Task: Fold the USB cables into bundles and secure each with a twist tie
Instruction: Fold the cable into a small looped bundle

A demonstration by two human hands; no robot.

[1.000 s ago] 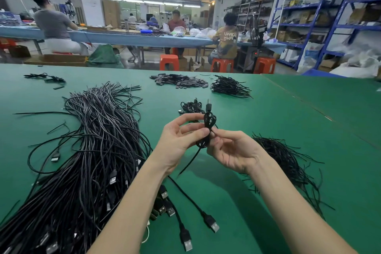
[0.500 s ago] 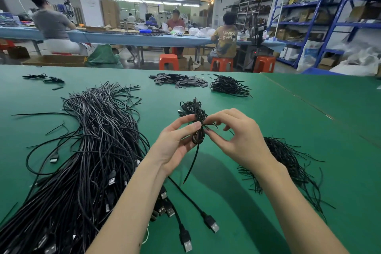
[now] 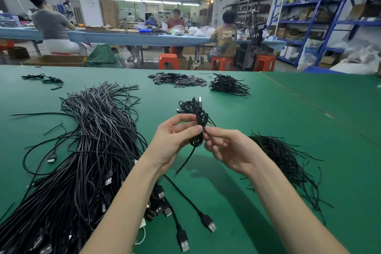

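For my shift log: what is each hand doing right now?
Left hand: pinches the folded cable bundle.
Right hand: pinches the twist tie at the bundle's middle.

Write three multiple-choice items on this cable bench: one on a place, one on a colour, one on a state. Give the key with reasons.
1. Where does the loose twist-tie pile lie?
A. right of the right hand
B. under the big cable heap
C. on the blue table

2. What colour is the table top?
A. grey
B. green
C. orange

3. How is the folded bundle held?
A. lying on the table, untouched
B. gripped by the right hand alone
C. held up between both hands

Key: 1 A, the thin ties fan out beside the right wrist. 2 B, green cover all over. 3 C, the left hand grips its side while the right pinches at its middle, above the table.
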